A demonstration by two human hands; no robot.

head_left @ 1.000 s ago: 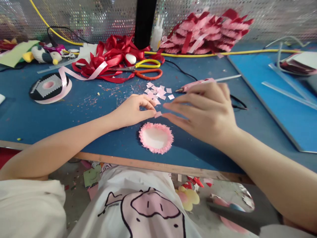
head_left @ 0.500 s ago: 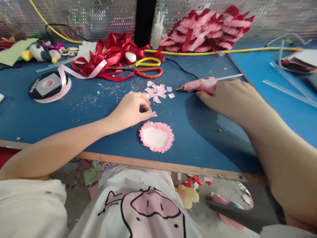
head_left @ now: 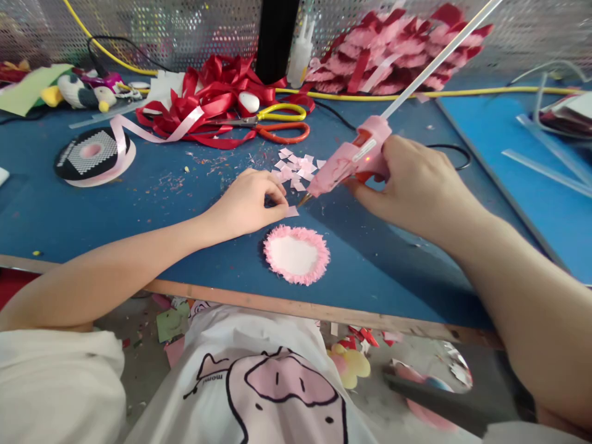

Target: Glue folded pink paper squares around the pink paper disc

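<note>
My right hand (head_left: 407, 179) grips a pink hot glue gun (head_left: 349, 157), its small light glowing orange and a long clear glue stick (head_left: 439, 58) jutting from its back. The metal nozzle points down, close to a small pink ribbon piece (head_left: 292, 211). That piece is pinched by its left edge between the thumb and finger of my left hand (head_left: 252, 200), low over the blue table. Just below lies a white oval (head_left: 292, 254) with a fluffy pink fringe (head_left: 319, 262). Behind my left hand is a loose pile of cut pink ribbon squares (head_left: 300, 165).
Red ribbon (head_left: 208, 92) lies heaped at the back, with scissors (head_left: 282, 123) against it. A ribbon spool (head_left: 95, 155) sits at left. Fringed pink and red pieces (head_left: 393, 55) are stacked behind a yellow cable (head_left: 370, 97). Spare glue sticks (head_left: 546, 172) lie at right.
My right hand has lifted the glue gun off the table and brought it left and nearer, tilting its nozzle down to the ribbon piece. My left hand keeps its pinch.
</note>
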